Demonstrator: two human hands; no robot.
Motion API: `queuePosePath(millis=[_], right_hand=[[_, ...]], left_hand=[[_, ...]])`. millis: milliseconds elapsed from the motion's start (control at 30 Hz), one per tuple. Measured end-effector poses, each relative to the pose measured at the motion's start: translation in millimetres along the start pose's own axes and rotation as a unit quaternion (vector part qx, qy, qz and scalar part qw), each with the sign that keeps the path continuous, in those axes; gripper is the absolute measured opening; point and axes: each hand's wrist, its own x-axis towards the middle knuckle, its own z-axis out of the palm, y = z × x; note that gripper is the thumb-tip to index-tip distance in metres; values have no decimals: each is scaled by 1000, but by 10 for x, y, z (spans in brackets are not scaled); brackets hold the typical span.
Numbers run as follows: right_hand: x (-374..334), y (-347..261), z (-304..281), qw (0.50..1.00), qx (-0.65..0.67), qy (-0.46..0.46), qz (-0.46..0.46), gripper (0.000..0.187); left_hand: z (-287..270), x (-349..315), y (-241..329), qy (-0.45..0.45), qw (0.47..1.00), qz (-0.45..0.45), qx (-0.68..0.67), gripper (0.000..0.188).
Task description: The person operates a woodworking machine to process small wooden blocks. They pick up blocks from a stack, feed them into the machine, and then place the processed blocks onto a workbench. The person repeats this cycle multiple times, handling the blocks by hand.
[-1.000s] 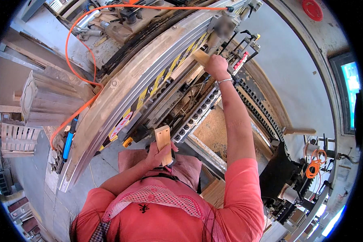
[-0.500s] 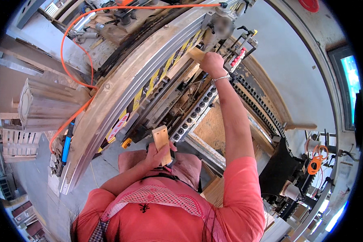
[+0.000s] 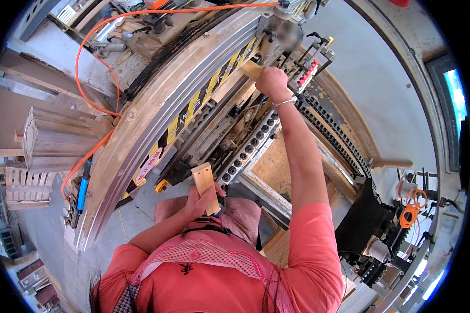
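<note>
My left hand (image 3: 199,202) is closed round a short wooden block (image 3: 204,180), held close to my body. Small dark holes show near the block's upper end. With my right arm stretched far forward, my right hand (image 3: 272,82) grips another wooden piece (image 3: 251,70), whose far end rests by the machine's inner edge. That hand's fingertips are mostly hidden behind its back. Just left of it runs a yellow-and-black striped strip (image 3: 209,93) along the machine's beam. Below my right hand is a row of round black rollers (image 3: 253,142).
A curved-looking metal and wood rail (image 3: 136,112) spans the left side, with an orange hose (image 3: 77,68) looping over it. A blue handle (image 3: 82,194) hangs at its near end. To the right are a black chain track (image 3: 329,125), a black cover (image 3: 365,219) and a lit screen (image 3: 454,96).
The view has shifted slightly. My left hand and its wooden block have moved a little leftward; my right hand still grips its piece in nearly the same spot.
</note>
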Motion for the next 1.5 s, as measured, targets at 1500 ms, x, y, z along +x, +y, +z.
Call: queuePosePath(millis=[1500], right_hand=[[-28,-57,-64,1000,-26,-9,-8,20]], left_hand=[[-78,-45,-156,2,1000,-11,9,40]])
